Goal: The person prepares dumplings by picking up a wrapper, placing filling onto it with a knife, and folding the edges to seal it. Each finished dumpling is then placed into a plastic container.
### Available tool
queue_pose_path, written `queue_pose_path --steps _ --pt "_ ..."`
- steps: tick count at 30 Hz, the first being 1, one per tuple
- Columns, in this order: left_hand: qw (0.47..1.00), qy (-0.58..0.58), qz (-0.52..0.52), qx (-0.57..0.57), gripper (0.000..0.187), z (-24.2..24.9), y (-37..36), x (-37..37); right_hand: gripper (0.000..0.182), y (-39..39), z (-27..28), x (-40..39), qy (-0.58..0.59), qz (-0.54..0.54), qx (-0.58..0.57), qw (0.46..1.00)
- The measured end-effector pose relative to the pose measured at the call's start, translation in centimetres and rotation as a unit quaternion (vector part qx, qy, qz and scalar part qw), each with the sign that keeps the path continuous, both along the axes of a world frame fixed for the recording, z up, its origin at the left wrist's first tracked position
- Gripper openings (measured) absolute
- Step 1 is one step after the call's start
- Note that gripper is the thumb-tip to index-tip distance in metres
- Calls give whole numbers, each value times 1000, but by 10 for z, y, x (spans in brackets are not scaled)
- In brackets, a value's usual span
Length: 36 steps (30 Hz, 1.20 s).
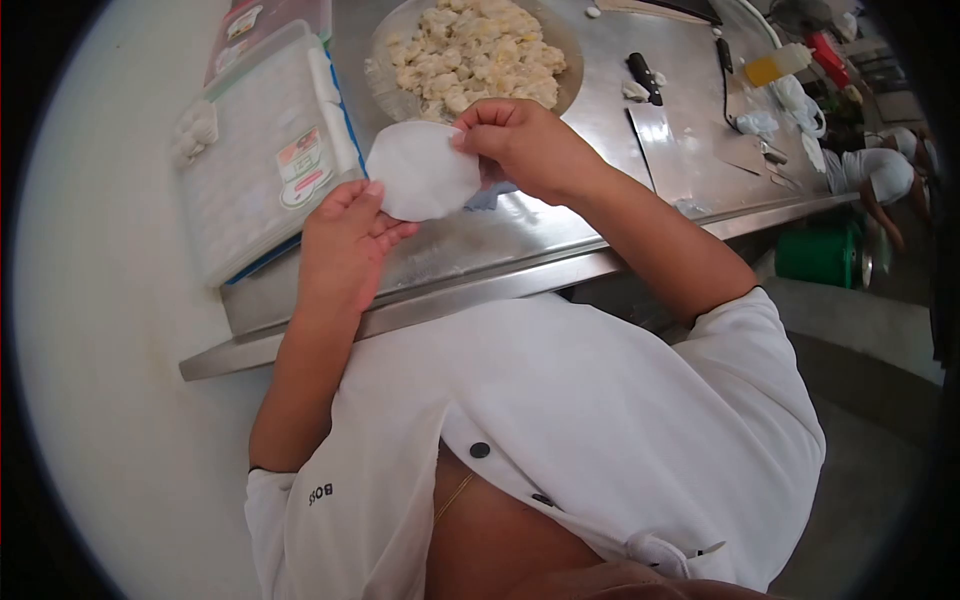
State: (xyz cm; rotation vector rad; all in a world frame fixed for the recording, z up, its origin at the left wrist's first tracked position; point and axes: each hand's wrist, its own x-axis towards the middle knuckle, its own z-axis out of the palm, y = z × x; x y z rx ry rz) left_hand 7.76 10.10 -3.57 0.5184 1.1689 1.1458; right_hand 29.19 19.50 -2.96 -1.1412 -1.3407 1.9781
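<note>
A thin, white, round dough wrapper [424,172] is stretched between my two hands above the front part of the steel table. My left hand [345,228] pinches its lower left edge between thumb and fingers. At its upper right edge, the thumb and fingertips of my right hand [530,145] are closed on it. Just beyond the wrapper stands a wide bowl [574,88] heaped with pale, lumpy food [480,55]. A bit of bluish cloth [490,198] shows on the table beneath my right hand.
A lidded plastic box [255,150] lies left on the steel table [560,225]. Toward the right are a black-handled knife [645,80], a flat metal blade [655,145] and a bottle of yellow liquid [778,65]. A green bucket [820,256] and another person [875,175] are farther right.
</note>
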Motion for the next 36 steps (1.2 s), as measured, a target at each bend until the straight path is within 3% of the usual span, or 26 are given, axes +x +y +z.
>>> queue_pose_path --steps 3,6,8,9,10,11,13,14,15,16,18,19,20,21,23,24,28,30,31,33,34,36 --pt "999 -28 -20 -33 27 -1 -2 0 17 -2 2 -1 27 -30 -6 999" --pt "996 22 -16 -82 32 7 0 9 18 -13 15 -7 -49 33 116 992" --pt "980 -113 -87 -139 36 4 3 4 20 -22 11 -10 -67 60 155 984" --pt "979 -115 -92 -137 36 9 3 10 22 -29 10 -11 -50 147 209 966" --pt "981 -151 -46 -113 39 20 1 20 24 -34 10 -11 -32 233 259 937" --pt "979 -185 1 -90 41 25 -1 25 24 -35 13 -9 -34 231 257 938" --pt "979 -186 -42 -73 41 11 -2 16 27 -36 24 -4 -120 256 325 902" --pt "977 -188 -83 -54 42 6 -2 13 30 -31 27 2 -156 208 334 906" --pt "977 -189 -83 -55 42 7 -3 12 32 -23 24 10 -235 177 401 868" --pt "988 -135 -70 -25 39 9 -4 11 34 -14 22 18 -311 145 461 819" --pt "996 -76 -52 -1 36 15 -8 6 36 -4 28 32 -531 169 407 724" --pt "991 78 -102 43 30 20 -9 5 37 -5 27 41 -550 168 412 707" --pt "958 230 -149 84 26 25 -9 4 36 -6 29 43 -563 203 349 721" --pt "959 233 -141 77 26 29 -9 5 36 -5 20 47 -556 211 352 723" --pt "809 485 -170 284 26 33 -3 10 29 -4 -9 52 -531 207 314 759" --pt "769 531 -150 322 26 26 1 11 29 -4 -13 51 -522 217 318 761" --pt "747 568 -153 310 26 31 20 13 33 -4 0 43 -517 221 377 736" --pt "855 471 -207 62 24 46 30 13 39 -7 15 46 -516 227 392 728" --pt "854 473 -206 59 24 38 35 10 39 -6 24 44 -512 228 392 729" --pt "982 174 -72 -23 27 16 41 5 38 -5 39 41 -548 195 359 730" --pt "981 177 -73 -24 27 11 41 6 35 -5 34 45 -509 180 371 756" --pt "997 76 -2 -15 31 7 44 13 35 -8 25 47 -479 189 365 776"
